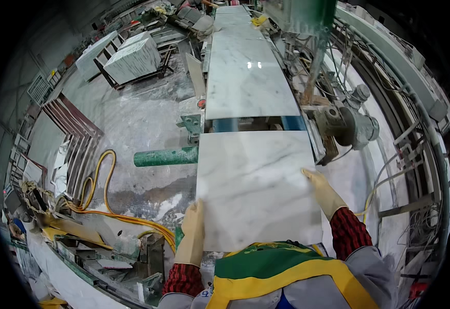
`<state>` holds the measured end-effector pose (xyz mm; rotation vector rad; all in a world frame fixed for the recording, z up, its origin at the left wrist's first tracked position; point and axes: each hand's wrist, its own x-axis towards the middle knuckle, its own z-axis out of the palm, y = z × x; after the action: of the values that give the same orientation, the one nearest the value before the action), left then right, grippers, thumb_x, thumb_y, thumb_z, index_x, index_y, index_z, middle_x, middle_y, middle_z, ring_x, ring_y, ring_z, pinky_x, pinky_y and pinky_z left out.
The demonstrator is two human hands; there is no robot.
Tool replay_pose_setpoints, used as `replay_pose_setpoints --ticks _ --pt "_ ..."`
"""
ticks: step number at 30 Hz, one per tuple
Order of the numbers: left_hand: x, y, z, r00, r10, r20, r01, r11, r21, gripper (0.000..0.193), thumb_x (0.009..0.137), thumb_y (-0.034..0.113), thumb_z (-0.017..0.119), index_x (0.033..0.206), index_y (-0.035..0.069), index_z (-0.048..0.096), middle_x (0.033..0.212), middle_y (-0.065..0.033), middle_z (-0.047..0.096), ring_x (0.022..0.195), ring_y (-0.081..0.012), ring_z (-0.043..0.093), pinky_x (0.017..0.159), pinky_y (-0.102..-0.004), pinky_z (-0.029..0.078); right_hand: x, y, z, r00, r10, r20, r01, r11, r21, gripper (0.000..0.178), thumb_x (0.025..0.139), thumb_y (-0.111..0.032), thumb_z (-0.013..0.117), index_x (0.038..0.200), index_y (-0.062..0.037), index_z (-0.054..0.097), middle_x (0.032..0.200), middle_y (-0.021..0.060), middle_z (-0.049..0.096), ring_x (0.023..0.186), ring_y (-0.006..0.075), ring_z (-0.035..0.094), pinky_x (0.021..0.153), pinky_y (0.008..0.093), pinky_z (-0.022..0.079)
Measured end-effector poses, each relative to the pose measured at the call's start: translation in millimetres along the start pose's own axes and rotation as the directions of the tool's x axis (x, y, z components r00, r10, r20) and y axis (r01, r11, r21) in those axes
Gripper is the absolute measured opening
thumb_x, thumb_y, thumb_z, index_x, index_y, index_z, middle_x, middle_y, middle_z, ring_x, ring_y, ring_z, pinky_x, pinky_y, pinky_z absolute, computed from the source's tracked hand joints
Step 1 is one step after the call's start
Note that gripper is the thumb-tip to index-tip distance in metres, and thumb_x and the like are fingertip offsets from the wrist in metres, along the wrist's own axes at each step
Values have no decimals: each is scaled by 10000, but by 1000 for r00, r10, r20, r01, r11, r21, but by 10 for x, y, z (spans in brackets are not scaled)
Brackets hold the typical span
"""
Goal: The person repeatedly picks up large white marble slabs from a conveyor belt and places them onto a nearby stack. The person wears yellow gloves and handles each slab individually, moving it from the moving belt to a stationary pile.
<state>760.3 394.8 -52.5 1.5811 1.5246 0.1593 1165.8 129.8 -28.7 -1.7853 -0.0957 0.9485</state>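
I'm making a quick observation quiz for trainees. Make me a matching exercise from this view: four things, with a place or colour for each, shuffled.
Column one:
1. Left hand
2. Pipe
3. Right hand
4. Hose

Column two:
A. Yellow and looped
B. At the right edge of the near slab
C. At that slab's left edge
D. Green

Pairs: 1-C; 2-D; 3-B; 4-A

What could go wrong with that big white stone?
The near slab could slip, because the left hand and right hand are just at its side edges. Across a small gap lies the far slab, so a bump might chip them. And the yellow hoses on the left could perhaps trip someone.
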Motion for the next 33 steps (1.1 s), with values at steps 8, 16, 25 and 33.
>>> replay_pose_setpoints --ticks 8,16,25,33 --pt "488 469 35 995 4 99 -17 991 131 735 1096 713 427 1498 152 680 1459 -181 731 1354 -421 671 1131 -509 501 192 -364 92 993 -107 56 109 994 -30 580 1083 -334 751 1566 -31 644 1637 154 612 1512 289 567 1279 449 437" --pt "668 591 206 997 -19 68 12 995 98 720 1101 715 434 1508 173 678 1466 -161 738 1343 -425 683 1136 -512 499 600 94 -425 914 -273 301 299 953 -43 614 1119 -369 673 1568 44 606 1524 180 691 1278 309 729 1135 459 561" --pt "717 862 221 998 -27 58 19 991 129 762 1081 712 413 1461 108 683 1402 -205 753 1298 -431 707 1127 -507 492 427 377 -165 987 125 -103 -106 980 170 634 984 -386 887 1412 14 646 1183 105 771 1009 216 762 878 381 630" --pt "800 937 255 996 -66 65 59 993 99 731 1092 672 422 1492 113 670 1372 -191 763 1267 -423 719 1111 -504 496 721 479 -286 996 49 -79 -51 998 -30 709 1032 -383 831 1466 123 591 1289 160 777 1121 241 763 948 373 624"
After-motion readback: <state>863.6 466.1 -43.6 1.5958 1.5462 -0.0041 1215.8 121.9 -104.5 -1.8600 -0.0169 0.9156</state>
